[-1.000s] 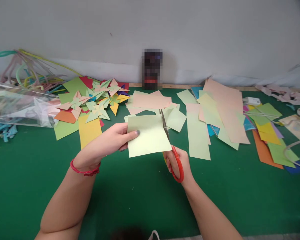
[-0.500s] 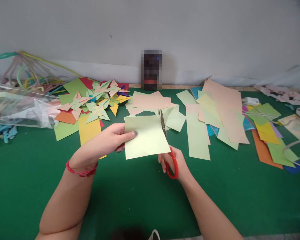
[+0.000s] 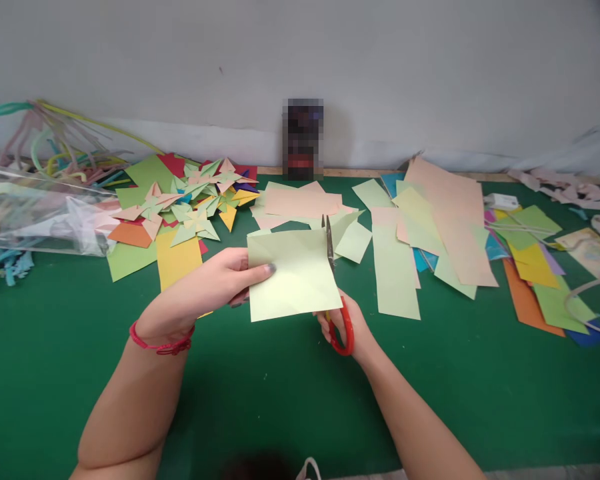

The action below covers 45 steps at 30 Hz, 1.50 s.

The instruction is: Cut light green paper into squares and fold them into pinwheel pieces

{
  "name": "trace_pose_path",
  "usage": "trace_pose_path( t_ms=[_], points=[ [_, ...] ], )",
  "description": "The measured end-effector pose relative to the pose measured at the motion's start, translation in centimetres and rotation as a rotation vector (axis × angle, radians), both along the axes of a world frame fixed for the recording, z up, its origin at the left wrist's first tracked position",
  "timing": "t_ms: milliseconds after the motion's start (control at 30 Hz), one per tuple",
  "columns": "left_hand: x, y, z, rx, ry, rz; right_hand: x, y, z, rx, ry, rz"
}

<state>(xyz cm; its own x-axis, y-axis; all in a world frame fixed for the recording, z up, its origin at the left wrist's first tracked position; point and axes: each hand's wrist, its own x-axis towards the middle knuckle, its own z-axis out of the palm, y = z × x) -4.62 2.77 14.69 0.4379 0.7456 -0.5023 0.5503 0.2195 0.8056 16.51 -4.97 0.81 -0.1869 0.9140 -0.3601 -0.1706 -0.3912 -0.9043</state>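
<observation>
My left hand (image 3: 237,277) pinches the left edge of a pale green sheet of paper (image 3: 293,283), thumb on top and fingers underneath. The sheet is held up above the green table. In my right hand (image 3: 353,327) is a pair of scissors (image 3: 347,327) with red handles, my fingers closed around them. Their dark blades point away from me along the right edge of the sheet. The blade tips stand slightly apart. Part of the lower blade and handle is hidden behind the paper.
Folded paper stars (image 3: 197,223) lie at the back left, beside a clear plastic bag (image 3: 45,213). Green strips (image 3: 395,267) and large pink sheets (image 3: 460,227) lie to the right. A blurred-out dark object (image 3: 303,140) leans on the wall. A white charger (image 3: 503,201) sits farther right.
The scissors have shifted very slightly, the blades now a little further right and closer together. A pale green piece behind the sheet has changed position. My left hand has hardly moved.
</observation>
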Motion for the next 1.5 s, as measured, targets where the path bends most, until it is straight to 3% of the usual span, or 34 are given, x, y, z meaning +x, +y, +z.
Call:
trace_pose_path(
  t_ms=[200,367,800,1500],
  points=[
    [0.0,0.0,0.0,-0.020,-0.020,-0.002,0.1,-0.5,1.4,0.136,0.021,0.064],
    [0.0,-0.1,0.0,-0.023,0.014,0.039,0.0,-0.5,1.5,0.191,0.021,0.067],
    [0.2,-0.3,0.1,0.003,0.083,0.056,0.0,-0.6,2.0,0.164,-0.125,-0.078],
    [0.3,-0.3,0.0,-0.063,0.000,-0.026,-0.4,-0.8,1.6,0.081,-0.216,-0.210]
  ],
)
